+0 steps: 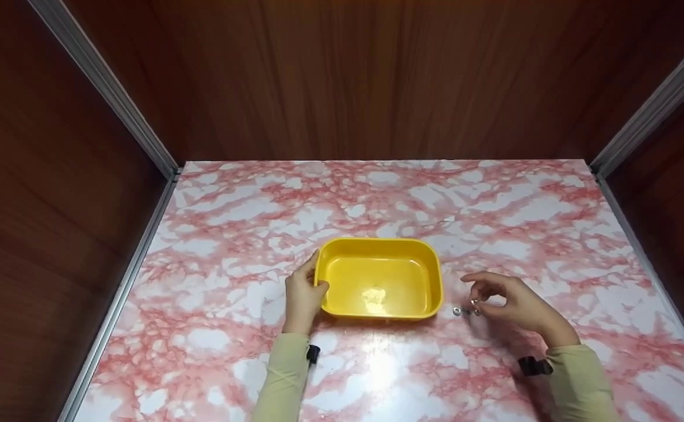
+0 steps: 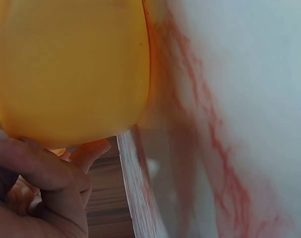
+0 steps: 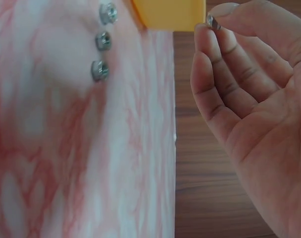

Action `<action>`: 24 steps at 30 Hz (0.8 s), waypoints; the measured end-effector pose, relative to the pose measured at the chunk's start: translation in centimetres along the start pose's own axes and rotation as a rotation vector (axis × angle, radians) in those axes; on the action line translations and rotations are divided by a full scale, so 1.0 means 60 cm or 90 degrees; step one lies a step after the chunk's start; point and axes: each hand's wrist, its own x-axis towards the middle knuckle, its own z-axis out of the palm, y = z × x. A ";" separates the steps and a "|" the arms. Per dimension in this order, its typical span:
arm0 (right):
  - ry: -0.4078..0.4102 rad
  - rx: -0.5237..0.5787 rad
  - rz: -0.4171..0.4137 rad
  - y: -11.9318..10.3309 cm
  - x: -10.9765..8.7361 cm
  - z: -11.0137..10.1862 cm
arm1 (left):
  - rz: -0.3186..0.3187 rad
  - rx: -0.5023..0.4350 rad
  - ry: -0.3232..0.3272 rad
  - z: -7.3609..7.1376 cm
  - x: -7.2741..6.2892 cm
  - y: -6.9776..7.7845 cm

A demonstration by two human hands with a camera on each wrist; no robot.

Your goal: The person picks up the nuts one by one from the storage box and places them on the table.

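A yellow plastic bin (image 1: 377, 245) sits on the table, its inside showing only a bright reflection on the floor. My left hand (image 1: 305, 298) grips its left end, thumb over the rim and fingers along the outer wall; the left wrist view has the fingers (image 2: 46, 173) close against the yellow wall. To the right of the bin, my right hand (image 1: 514, 302) pinches a small metal nut (image 3: 213, 22) between thumb and forefinger, raised over the table. Below it, three silvery flanged nuts (image 3: 103, 41) lie in a row, with the leftmost nut (image 1: 457, 311) nearest the bin.
The table top (image 1: 248, 234) has a red and white marbled pattern. Dark wood panels (image 1: 377, 82) with grey metal edge strips (image 1: 113, 94) enclose the table at the back and both sides. Black bands (image 1: 535, 366) sit at both wrists.
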 end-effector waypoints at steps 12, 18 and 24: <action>0.018 0.007 -0.023 0.014 -0.022 0.002 | 0.006 0.012 0.005 -0.001 -0.001 0.004; 0.033 -0.012 0.004 -0.011 -0.029 0.002 | -0.002 0.013 0.005 -0.001 -0.001 0.004; 0.034 -0.017 0.037 -0.030 -0.034 -0.001 | -0.009 0.020 0.007 0.000 0.000 0.004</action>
